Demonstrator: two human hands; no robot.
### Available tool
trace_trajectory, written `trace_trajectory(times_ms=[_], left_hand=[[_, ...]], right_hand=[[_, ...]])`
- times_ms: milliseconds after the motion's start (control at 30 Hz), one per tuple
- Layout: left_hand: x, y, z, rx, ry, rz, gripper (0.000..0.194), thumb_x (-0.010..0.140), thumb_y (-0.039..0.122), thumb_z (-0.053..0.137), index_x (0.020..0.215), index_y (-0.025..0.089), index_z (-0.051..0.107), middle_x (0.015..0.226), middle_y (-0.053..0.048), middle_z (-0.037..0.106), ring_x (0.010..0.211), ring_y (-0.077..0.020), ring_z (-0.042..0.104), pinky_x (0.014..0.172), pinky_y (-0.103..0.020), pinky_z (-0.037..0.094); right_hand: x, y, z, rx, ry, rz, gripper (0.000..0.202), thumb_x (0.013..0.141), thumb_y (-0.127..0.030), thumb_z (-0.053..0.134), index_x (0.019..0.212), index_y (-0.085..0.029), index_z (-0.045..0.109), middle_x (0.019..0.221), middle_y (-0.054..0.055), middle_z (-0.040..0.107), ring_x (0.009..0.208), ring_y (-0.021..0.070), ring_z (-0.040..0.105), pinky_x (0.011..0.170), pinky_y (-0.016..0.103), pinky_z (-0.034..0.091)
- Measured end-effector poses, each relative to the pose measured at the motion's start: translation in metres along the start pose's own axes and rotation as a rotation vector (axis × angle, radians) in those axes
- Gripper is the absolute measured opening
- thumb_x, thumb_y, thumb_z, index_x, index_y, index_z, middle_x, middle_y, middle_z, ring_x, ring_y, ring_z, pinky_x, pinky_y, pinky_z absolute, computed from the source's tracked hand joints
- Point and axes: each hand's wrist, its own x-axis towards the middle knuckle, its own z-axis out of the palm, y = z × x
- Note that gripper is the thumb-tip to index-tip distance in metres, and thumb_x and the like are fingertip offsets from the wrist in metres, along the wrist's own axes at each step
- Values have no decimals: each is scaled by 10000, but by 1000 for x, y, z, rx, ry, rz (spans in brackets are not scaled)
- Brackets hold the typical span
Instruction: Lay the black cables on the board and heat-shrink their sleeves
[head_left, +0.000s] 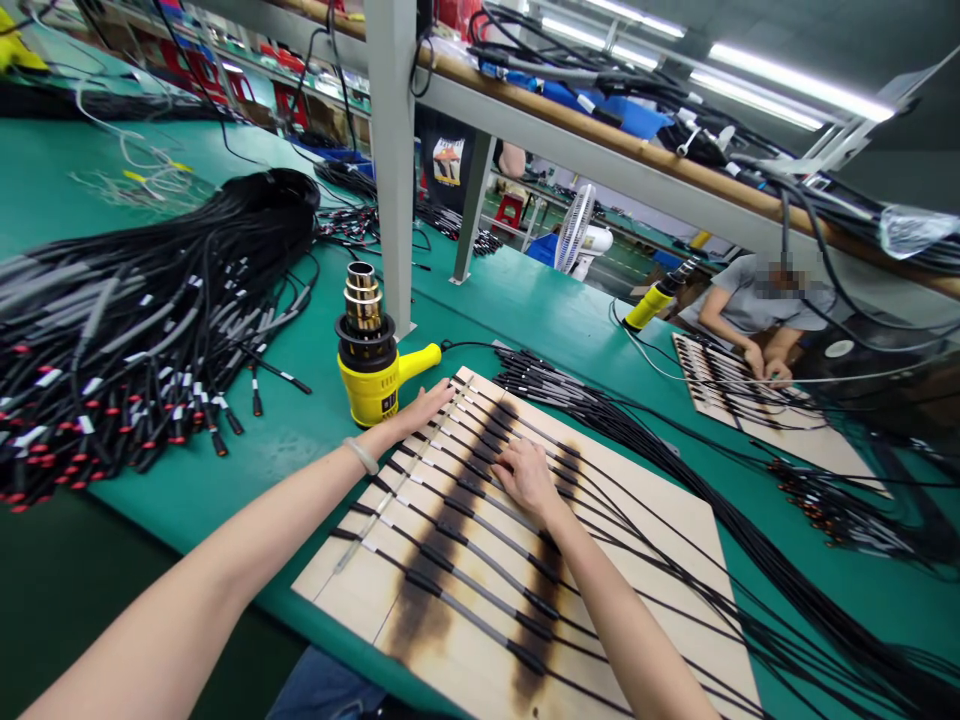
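A wooden board with two dark scorched bands lies before me, carrying a row of black cables with grey sleeves. Their white-marked ends cross a thin rod along the board's left side. My left hand rests at the far end of this row, fingers stretched out over the cable ends. Over the middle of the board, my right hand has its fingers curled and closed on a grey-sleeved cable; its fingertips are partly hidden. Just beyond my left hand, a yellow heat gun stands with its metal nozzle upward.
A large bundle of black cables lies at left. More cables run along the board's far side. A metal post supports a cable-laden shelf. At right a co-worker handles cables on another board, near a second heat gun.
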Motion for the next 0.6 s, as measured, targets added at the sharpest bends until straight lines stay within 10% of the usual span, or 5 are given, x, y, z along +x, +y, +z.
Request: trace_trajectory(times_ms=[600], left_hand=[[-29,8,0,9,-28,-129,986,746,817,241,1498,182,170,1542,-29,95,1414,-303,-15,1166,-446,14]], right_hand=[[-21,-12,-3,19,-15,-44,103,864,-250,609,786,-184,625,829,29,618,875,181,510,735,302,262]])
